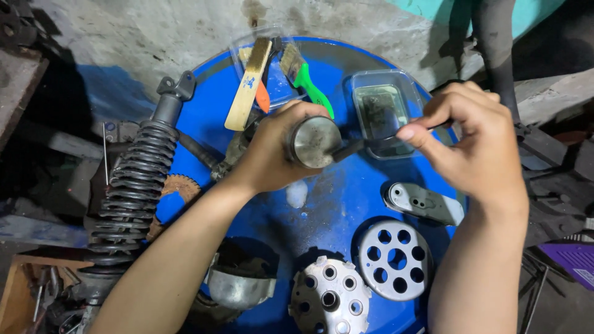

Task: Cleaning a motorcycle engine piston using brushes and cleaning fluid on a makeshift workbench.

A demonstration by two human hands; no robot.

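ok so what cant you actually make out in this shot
- Head view: the piston's sides, wrapped by the left hand.
- Head view: the dark tool's upper end, hidden inside the right hand.
- Head view: the clutch plate, cut off by the bottom edge.
- Head view: the shock absorber's lower end, lost in shadow.
- Head view: what the murky tub holds.

The round blue metal drum top (346,198) serves as the work surface. Relative to its clear rectangular plastic tray (383,111): two brushes (275,77) lie left, a grey oval cover (424,203) lies below, two perforated grey discs (365,272) lie nearer, and a black coil-spring shock absorber (133,179) lies far left.
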